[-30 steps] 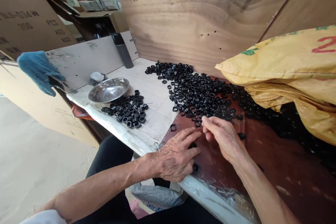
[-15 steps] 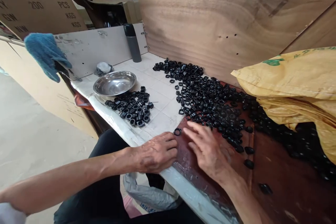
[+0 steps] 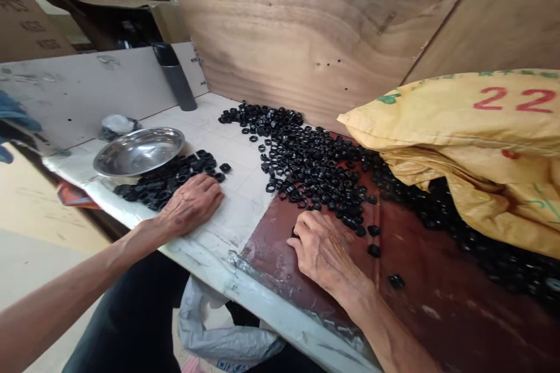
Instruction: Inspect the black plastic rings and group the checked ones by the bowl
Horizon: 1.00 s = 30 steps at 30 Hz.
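Note:
My left hand (image 3: 192, 204) rests at the right edge of a small pile of black plastic ring nuts (image 3: 161, 183) on the white part of the table. Its fingers are curled together, and whatever they may hold is hidden beneath them. On the reddish-brown board (image 3: 271, 245), my right hand (image 3: 319, 247) is closed with thumb and fingertips around a black ring nut (image 3: 294, 233), of which only a sliver shows. Just beyond that hand spreads a large heap of similar black nuts (image 3: 306, 157).
Beside the small pile stands a steel bowl (image 3: 140, 151). A dark flask (image 3: 177, 78) is behind it, against the low side board. A yellow sack (image 3: 437, 122) lies at the right over more black pieces. A wooden panel (image 3: 297, 41) closes the back. Below the table edge hangs a grey-white bag (image 3: 219, 335).
My left hand has moved left from the table's front edge to the small pile. The right hand has closed on the nut lying between the hands. The view has turned right.

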Available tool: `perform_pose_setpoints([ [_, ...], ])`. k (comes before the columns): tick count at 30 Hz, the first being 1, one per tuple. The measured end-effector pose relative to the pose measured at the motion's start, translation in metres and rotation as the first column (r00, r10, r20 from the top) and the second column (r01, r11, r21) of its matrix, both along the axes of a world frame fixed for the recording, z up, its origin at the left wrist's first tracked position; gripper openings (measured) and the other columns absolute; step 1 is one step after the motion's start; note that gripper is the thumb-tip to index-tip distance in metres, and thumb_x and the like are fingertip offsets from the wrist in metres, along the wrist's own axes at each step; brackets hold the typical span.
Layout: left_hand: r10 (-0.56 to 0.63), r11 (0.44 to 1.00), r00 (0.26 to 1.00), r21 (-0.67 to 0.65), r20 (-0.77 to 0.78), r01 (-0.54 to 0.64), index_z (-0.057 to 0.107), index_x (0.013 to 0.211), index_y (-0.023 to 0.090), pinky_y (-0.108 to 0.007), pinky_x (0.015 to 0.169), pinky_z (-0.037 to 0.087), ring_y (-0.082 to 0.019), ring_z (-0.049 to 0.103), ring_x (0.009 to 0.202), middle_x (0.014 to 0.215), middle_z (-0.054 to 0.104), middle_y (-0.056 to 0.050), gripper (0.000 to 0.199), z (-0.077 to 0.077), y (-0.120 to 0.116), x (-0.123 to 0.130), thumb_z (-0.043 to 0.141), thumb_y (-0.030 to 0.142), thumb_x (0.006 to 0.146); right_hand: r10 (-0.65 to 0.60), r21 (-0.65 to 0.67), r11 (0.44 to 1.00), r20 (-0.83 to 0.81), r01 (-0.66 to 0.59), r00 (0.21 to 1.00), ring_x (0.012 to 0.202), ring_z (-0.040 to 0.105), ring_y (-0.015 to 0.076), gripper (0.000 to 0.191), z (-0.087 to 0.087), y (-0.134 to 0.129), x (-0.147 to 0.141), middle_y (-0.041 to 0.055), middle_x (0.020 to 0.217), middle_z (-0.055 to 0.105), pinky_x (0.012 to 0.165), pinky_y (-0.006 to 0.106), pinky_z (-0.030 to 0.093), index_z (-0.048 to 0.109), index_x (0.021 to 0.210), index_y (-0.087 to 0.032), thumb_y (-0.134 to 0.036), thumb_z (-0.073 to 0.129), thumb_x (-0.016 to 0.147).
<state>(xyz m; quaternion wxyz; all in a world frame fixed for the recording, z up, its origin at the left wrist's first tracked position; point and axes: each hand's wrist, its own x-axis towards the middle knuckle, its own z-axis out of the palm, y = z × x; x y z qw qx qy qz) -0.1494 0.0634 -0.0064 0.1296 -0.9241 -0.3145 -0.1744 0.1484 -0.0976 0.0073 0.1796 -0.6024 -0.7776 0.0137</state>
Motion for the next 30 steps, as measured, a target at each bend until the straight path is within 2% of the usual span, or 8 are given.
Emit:
perform_pose_setpoints([
  [3, 0.006, 1.000, 0.994, 0.029, 0.112, -0.009, 0.061, 0.095, 0.021, -0.058, 0.110, 0.048, -0.029, 0.060, 0.114, 0.109, 0.065, -0.006, 0.015, 0.000, -0.007, 0.011, 0.052, 0.031, 0.101, -0.041, 0.148, 0.987, -0.132, 0.061, 0.990, 0.094, 0.061, 0.0255, 0.018, 0.011, 0.000, 0.008, 0.0093, 0.098, 0.068, 0.086, 0.041, 0.049, 0.065, 0.084, -0.020, -0.032, 0.065, 0.097],
  [6, -0.039, 0.996, 0.976, -0.069, 0.217, 0.055, 0.061, 0.106, 0.022, -0.057, 0.107, 0.053, -0.033, 0.057, 0.125, 0.120, 0.063, -0.009, 0.019, -0.001, -0.024, 0.042, 0.059, 0.038, 0.098, -0.184, 0.278, 0.929, -0.231, 0.246, 0.956, 0.101, 0.062, 0.0257, 0.020, 0.023, 0.007, 0.028, 0.0108, 0.104, 0.070, 0.093, 0.040, 0.047, 0.067, 0.089, -0.020, -0.034, 0.059, 0.101],
  [11, -0.030, 0.972, 0.951, -0.215, 0.306, 0.100, 0.040, 0.147, 0.009, -0.064, 0.110, 0.048, -0.048, 0.044, 0.142, 0.150, 0.044, -0.030, 0.093, -0.017, -0.033, 0.097, 0.069, 0.068, 0.082, -0.465, 0.136, 0.865, -0.144, 0.483, 0.873, 0.107, 0.064, 0.0327, 0.036, 0.036, 0.002, 0.082, 0.0166, 0.109, 0.072, 0.096, 0.048, 0.048, 0.071, 0.108, -0.015, -0.049, 0.063, 0.096],
  [14, -0.026, 0.962, 0.948, -0.248, 0.316, 0.110, 0.032, 0.153, 0.005, -0.066, 0.113, 0.043, -0.051, 0.038, 0.146, 0.154, 0.039, -0.034, 0.107, -0.034, -0.029, 0.104, 0.067, 0.074, 0.079, -0.528, -0.044, 0.849, -0.089, 0.526, 0.845, 0.129, 0.057, 0.0370, 0.065, 0.021, -0.033, 0.107, 0.0186, 0.139, 0.063, 0.106, 0.054, 0.045, 0.057, 0.142, -0.017, -0.060, 0.058, 0.095],
  [18, -0.029, 0.947, 0.950, -0.295, 0.312, 0.126, 0.028, 0.157, 0.003, -0.068, 0.119, 0.033, -0.052, 0.030, 0.150, 0.160, 0.031, -0.036, 0.122, -0.046, -0.026, 0.104, 0.066, 0.083, 0.072, -0.655, -0.144, 0.747, 0.007, 0.649, 0.755, 0.144, 0.043, 0.0448, 0.093, -0.028, -0.083, 0.122, 0.0235, 0.157, 0.046, 0.108, 0.067, 0.040, 0.031, 0.161, -0.017, -0.069, 0.057, 0.089],
  [22, -0.062, 0.917, 0.948, -0.357, 0.313, 0.178, 0.025, 0.158, 0.002, -0.070, 0.119, 0.029, -0.054, 0.025, 0.152, 0.162, 0.022, -0.039, 0.138, -0.044, -0.020, 0.116, 0.064, 0.092, 0.061, -0.544, 0.007, 0.838, -0.050, 0.545, 0.838, 0.149, 0.035, 0.0466, 0.103, -0.058, -0.082, 0.111, 0.0269, 0.162, 0.035, 0.113, 0.070, 0.034, 0.020, 0.164, -0.015, -0.073, 0.058, 0.087],
  [27, -0.151, 0.901, 0.905, -0.322, 0.398, 0.292, 0.036, 0.152, 0.003, -0.070, 0.114, 0.036, -0.053, 0.041, 0.142, 0.149, 0.042, -0.037, 0.134, -0.038, -0.015, 0.127, 0.071, 0.090, 0.055, -0.390, -0.045, 0.921, -0.110, 0.388, 0.914, 0.155, 0.021, 0.0422, 0.086, -0.044, -0.033, 0.075, 0.0253, 0.168, 0.019, 0.118, 0.066, 0.031, 0.023, 0.162, -0.014, -0.062, 0.052, 0.097],
  [30, -0.247, 0.883, 0.860, -0.262, 0.446, 0.390, 0.041, 0.147, 0.005, -0.067, 0.110, 0.042, -0.049, 0.049, 0.133, 0.139, 0.050, -0.032, 0.123, -0.033, -0.020, 0.126, 0.074, 0.084, 0.060, -0.282, -0.026, 0.959, -0.175, 0.282, 0.943, 0.152, 0.029, 0.0383, 0.067, -0.040, -0.007, 0.053, 0.0246, 0.163, 0.028, 0.118, 0.064, 0.034, 0.034, 0.157, -0.014, -0.053, 0.045, 0.103],
])
